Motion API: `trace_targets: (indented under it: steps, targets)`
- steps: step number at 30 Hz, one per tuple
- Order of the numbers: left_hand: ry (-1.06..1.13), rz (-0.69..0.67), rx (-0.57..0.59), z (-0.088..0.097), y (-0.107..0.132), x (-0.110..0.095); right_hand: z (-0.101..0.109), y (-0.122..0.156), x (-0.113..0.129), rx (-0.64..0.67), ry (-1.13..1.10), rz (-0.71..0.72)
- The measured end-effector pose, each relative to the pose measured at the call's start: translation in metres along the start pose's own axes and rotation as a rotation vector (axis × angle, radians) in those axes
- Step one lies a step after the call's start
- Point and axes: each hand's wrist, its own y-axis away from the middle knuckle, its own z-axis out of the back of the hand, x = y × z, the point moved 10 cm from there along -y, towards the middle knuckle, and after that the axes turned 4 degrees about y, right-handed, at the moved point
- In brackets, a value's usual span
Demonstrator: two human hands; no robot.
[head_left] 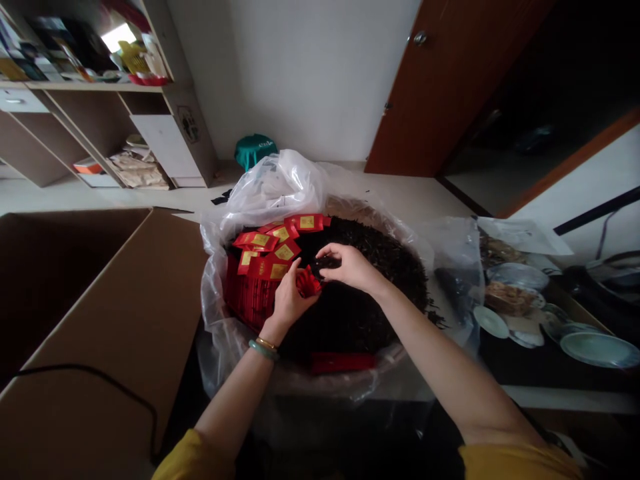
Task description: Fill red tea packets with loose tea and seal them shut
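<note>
In the head view a wide round container lined with a clear plastic bag (213, 347) holds a heap of dark loose tea leaves (385, 267). My left hand (290, 297) is closed around a small red packet (309, 283), whose mouth is held apart. Just right of it, my right hand (347, 268) pinches a clump of the dark leaves at the packet's mouth. Several red packets with gold labels (265, 267) lie on the leaves at the left, above a stack of red packets (250, 300). Another red strip (343, 362) lies at the near rim.
A large cardboard box (125, 320) stands open at the left. At the right, dishes and lids (597, 348) sit on a dark surface beside a bag of brownish stuff (510, 297). Behind are a teal bundle (255, 150), shelves (175, 140) and a brown door (435, 87).
</note>
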Motion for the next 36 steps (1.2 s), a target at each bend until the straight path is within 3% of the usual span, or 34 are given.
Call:
trace_targets:
  steps: [9,16,26,32,36]
  targets:
    - [-0.011,-0.005,-0.001,-0.001,0.0,-0.001,-0.011,0.01,0.016,0.004,0.446,0.097]
    - [-0.112,-0.128,-0.043,0.001,0.0,-0.011,-0.021,0.013,0.024,0.13,0.906,0.008]
    - [-0.132,-0.098,-0.006,0.0,-0.001,-0.013,-0.034,0.013,0.04,0.159,0.741,0.193]
    - [-0.088,-0.065,0.016,-0.001,-0.002,-0.011,-0.028,0.014,0.024,0.247,0.924,0.004]
    - [-0.091,-0.041,0.04,-0.003,-0.001,-0.008,-0.018,0.014,0.024,0.22,0.961,-0.062]
